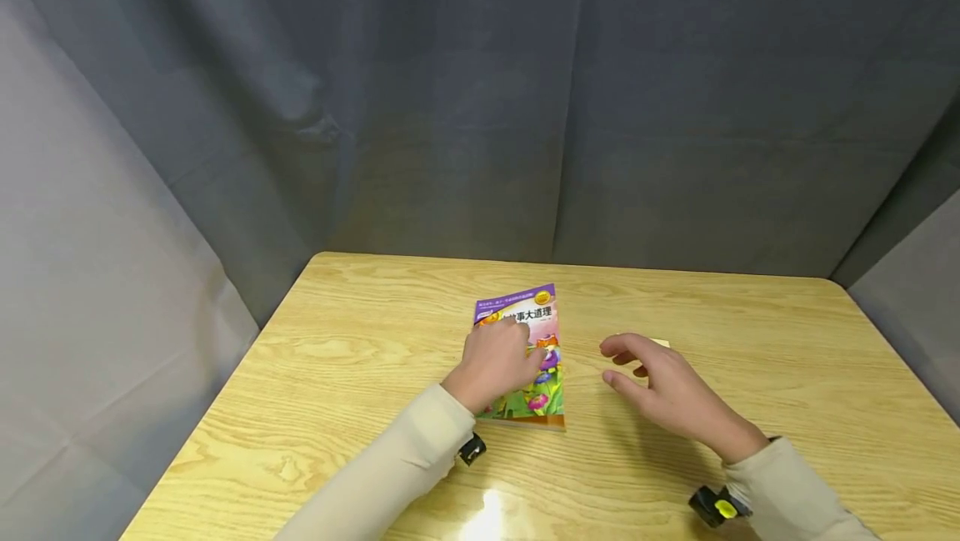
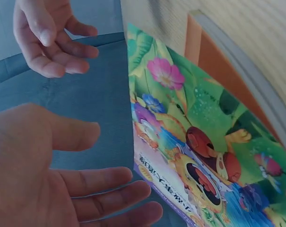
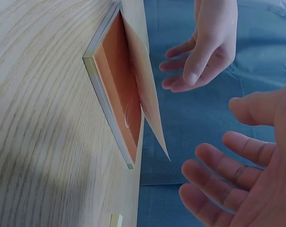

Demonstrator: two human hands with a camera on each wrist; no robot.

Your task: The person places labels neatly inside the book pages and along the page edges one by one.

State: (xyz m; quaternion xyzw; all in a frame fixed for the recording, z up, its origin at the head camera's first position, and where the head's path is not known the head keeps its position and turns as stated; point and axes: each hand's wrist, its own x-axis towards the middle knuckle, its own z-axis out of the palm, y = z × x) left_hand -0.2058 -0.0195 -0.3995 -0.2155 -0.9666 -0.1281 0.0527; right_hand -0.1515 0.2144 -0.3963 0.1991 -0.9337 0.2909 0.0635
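Observation:
A children's picture book (image 1: 555,395) with a purple-topped, flowery cover lies on the wooden table. Its front cover (image 2: 180,109) stands partly raised, and an orange page (image 3: 117,90) shows beneath it. Over the left part of the book hovers my left hand (image 1: 498,362), its fingers extended and relaxed in the left wrist view, holding nothing. To the right of the book, my right hand (image 1: 667,387) is held above the table with loosely bent fingers and nothing in them. Part of the cover is hidden behind the left hand.
A small pale yellow piece (image 1: 661,343) lies on the table (image 1: 337,341) just behind the right hand, mostly hidden by it. Dark grey curtain (image 1: 465,107) hangs along the table's far edge. Each wrist wears a black strap with a small device.

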